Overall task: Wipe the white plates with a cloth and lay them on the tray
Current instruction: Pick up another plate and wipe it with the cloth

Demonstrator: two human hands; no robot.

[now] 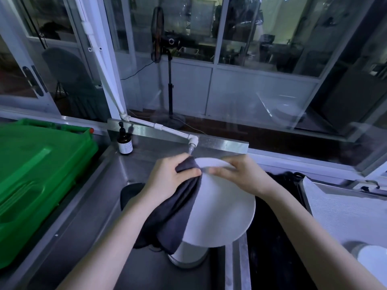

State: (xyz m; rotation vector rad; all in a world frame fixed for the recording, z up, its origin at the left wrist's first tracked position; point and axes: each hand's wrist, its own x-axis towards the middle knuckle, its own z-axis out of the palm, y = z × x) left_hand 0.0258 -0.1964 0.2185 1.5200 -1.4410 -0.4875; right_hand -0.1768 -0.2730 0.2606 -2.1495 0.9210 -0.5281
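**Over the sink, a plate is held at its far rim while the cloth is worked on it**

Above the steel sink (117, 237), near the middle of the counter, a white plate (222, 210) is held tilted, with its far rim raised towards the tap (191, 146). The far rim is pinched by the right hand (236, 172), whose fingers (219, 171) are curled over the edge. A dark grey cloth (173, 216) is gripped in a bunch by the left hand (167, 176) just beside that grip, and its loose length hangs down over the plate's left side. The wiping step is judged to be in hand; laying down is not yet done.

The tray (335, 206) lies at the right edge of the counter, so it is nearer the right hand, which already carries the plate. A sideways carry to the right is therefore called for. A dark basin (272, 237) sits between plate and tray and would have to be crossed. Another white plate (370, 258) already rests at the tray's near end, so room is left further back.

Under the held plate a round white vessel (186, 258) stands in the sink; whether it is a bowl or stacked plates cannot be told. A green crate (37, 181) fills the left edge, and a brown pump bottle (125, 141) stands at the back edge.
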